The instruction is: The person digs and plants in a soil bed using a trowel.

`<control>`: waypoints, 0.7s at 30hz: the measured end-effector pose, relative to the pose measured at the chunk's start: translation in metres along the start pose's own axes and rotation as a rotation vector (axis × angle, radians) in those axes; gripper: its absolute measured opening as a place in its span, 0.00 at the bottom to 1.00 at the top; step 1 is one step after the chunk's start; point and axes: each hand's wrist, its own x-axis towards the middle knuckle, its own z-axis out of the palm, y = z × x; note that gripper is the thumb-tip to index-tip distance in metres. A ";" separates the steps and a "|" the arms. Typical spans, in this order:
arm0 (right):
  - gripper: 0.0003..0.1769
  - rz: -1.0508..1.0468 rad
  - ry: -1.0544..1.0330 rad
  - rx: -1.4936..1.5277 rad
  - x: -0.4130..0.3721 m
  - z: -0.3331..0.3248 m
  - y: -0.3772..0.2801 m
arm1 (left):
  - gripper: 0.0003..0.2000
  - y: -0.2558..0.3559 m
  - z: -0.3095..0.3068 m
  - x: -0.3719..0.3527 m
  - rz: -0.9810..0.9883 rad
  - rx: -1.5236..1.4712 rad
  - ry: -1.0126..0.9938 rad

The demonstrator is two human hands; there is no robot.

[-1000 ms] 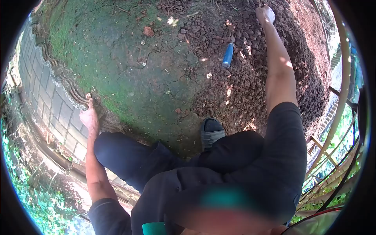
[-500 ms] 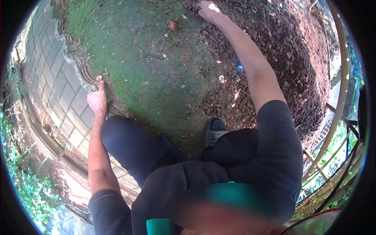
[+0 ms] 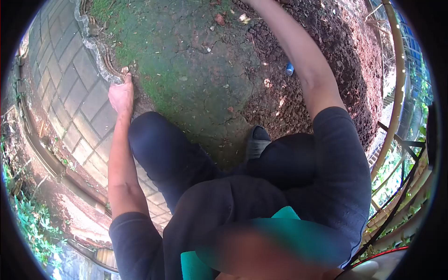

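My left hand [image 3: 121, 95] is at the wavy stone edging [image 3: 106, 70] between the paving and the mossy ground [image 3: 186, 79]. Its fingers look folded together, with the thumb or a finger stretched along the edging beside a small pale bit [image 3: 125, 70]. What the fingers close on is hidden. My right forearm [image 3: 303, 51] reaches up across the loose dark soil [image 3: 336, 60], and my right hand lies beyond the top of the frame.
Grey block paving [image 3: 70, 74] runs along the left. A small blue object [image 3: 290, 69] lies on the soil near my right forearm. My sandalled foot [image 3: 258, 142] is on the ground between my knees. A curved bamboo-like rail [image 3: 399, 60] and a dark metal frame stand at the right.
The ground and my legs appear higher in the view. My right hand, closed at the top edge before, has passed out of the frame. My left hand remains at the edging.
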 end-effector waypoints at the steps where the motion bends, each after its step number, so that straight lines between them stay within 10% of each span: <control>1: 0.33 0.044 -0.026 -0.305 -0.009 0.005 0.022 | 0.29 0.001 0.000 0.002 0.006 0.006 0.007; 2: 0.29 -0.375 -0.097 -0.902 0.022 -0.006 0.104 | 0.29 0.002 0.001 0.004 0.008 0.009 0.015; 5: 0.20 -0.442 0.000 -1.053 -0.013 0.003 0.147 | 0.30 -0.005 0.004 0.005 0.012 0.038 0.029; 8: 0.16 0.030 -0.093 -0.376 -0.018 -0.022 0.148 | 0.31 -0.004 0.003 0.003 0.011 0.047 0.004; 15: 0.16 0.151 -0.228 0.187 -0.078 -0.099 0.095 | 0.33 -0.001 0.003 0.001 0.038 0.069 0.005; 21: 0.11 0.144 -0.436 -1.828 -0.160 -0.271 0.110 | 0.36 -0.022 0.017 0.020 0.114 0.140 0.021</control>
